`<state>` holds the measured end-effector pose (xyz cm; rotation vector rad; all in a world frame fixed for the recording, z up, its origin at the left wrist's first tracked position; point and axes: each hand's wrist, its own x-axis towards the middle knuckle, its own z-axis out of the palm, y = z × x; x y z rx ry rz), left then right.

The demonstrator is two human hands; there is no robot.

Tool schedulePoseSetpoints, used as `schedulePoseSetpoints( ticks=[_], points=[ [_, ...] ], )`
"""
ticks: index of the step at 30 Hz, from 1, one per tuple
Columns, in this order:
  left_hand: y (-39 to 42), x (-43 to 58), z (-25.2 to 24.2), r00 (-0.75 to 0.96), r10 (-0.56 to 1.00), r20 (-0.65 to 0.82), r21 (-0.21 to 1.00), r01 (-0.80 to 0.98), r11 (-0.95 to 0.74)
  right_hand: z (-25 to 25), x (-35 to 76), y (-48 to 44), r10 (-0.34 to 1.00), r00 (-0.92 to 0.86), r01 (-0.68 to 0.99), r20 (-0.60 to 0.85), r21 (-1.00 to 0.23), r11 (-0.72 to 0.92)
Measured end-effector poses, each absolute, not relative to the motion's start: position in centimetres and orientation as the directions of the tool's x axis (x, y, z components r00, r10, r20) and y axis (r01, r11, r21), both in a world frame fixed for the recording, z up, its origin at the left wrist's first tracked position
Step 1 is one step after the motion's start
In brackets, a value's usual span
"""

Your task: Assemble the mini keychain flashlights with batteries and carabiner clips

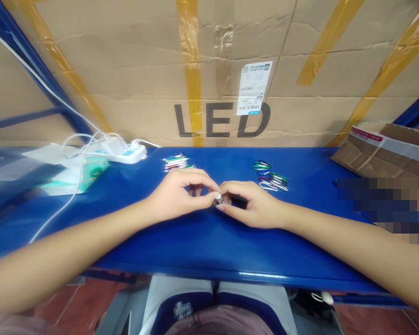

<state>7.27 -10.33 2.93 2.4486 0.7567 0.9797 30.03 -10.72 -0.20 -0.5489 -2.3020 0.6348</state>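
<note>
My left hand (185, 193) and my right hand (253, 200) meet over the middle of the blue table. Both are closed in a pinch on a small silver metal piece (219, 198), too small and partly covered for me to tell its kind. Thumb and forefinger of each hand touch it from either side. Beyond my right hand lies a loose pile of carabiners (271, 179) in green, blue, red and silver. Behind my left hand rests a row of thin shiny sticks (175, 162) with coloured parts, their near end hidden by the hand.
A white power strip (129, 153) with cables and a plastic packet (85, 174) lie at the left. An open brown cardboard box (380, 149) stands at the right. Along the back rises a large carton (143, 70). The table's front edge (230, 275) runs before my lap.
</note>
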Motion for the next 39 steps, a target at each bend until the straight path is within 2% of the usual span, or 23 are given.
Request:
schedulePoseSetpoints(
  ticks=[4, 7, 11, 14, 16, 17, 19, 22, 25, 35, 39],
  points=[
    [-10.5, 7.3, 3.0, 0.647, 0.546, 0.532, 0.451, 0.329, -0.83, -0.2, 30.0, -10.8, 0.531, -0.673, 0.192, 0.515, -0.572, 0.797],
    [-10.5, 7.4, 3.0, 0.635, 0.54, 0.553, 0.445, 0.323, -0.835, -0.2, 30.1, -10.8, 0.529, -0.673, 0.188, 0.518, -0.571, 0.799],
    [-10.1, 7.3, 2.7, 0.649, 0.555, 0.519, 0.511, 0.285, -0.811, -0.4, 29.9, -10.7, 0.581, -0.651, 0.203, 0.489, -0.625, 0.754],
    [-9.6, 7.3, 2.2, 0.653, 0.598, 0.466, 0.605, 0.258, -0.753, -0.4, 29.7, -10.8, 0.647, -0.638, 0.185, 0.418, -0.732, 0.656],
    [-9.2, 7.3, 1.9, 0.637, 0.637, 0.434, 0.673, 0.241, -0.7, 0.0, 29.8, -10.9, 0.673, -0.633, 0.208, 0.381, -0.754, 0.623],
    [-9.1, 7.4, 1.7, 0.628, 0.654, 0.422, 0.702, 0.23, -0.674, 0.4, 30.0, -10.9, 0.683, -0.628, 0.254, 0.373, -0.731, 0.633],
    [-8.9, 7.4, 1.5, 0.608, 0.687, 0.397, 0.753, 0.211, -0.623, 1.4, 30.7, -10.9, 0.719, -0.598, 0.45, 0.354, -0.594, 0.667],
    [-8.7, 7.4, 1.3, 0.581, 0.746, 0.325, 0.818, 0.222, -0.53, 3.1, 32.3, -10.6, 0.809, -0.559, 0.736, 0.18, -0.342, 0.585],
    [-8.7, 7.4, 1.2, 0.589, 0.767, 0.255, 0.871, 0.205, -0.447, 4.4, 34.2, -10.1, 0.87, -0.474, 0.856, 0.133, -0.16, 0.491],
    [-7.9, 7.1, 0.6, 0.535, 0.814, 0.227, 0.931, 0.127, -0.343, 6.4, 37.5, -8.6, 0.864, -0.488, 0.869, -0.121, -0.163, 0.468],
    [-7.8, 7.0, 0.6, 0.504, 0.833, 0.229, 0.927, 0.149, -0.345, 6.7, 38.8, -7.9, 0.893, -0.426, 0.901, -0.144, -0.154, 0.405]
  ],
)
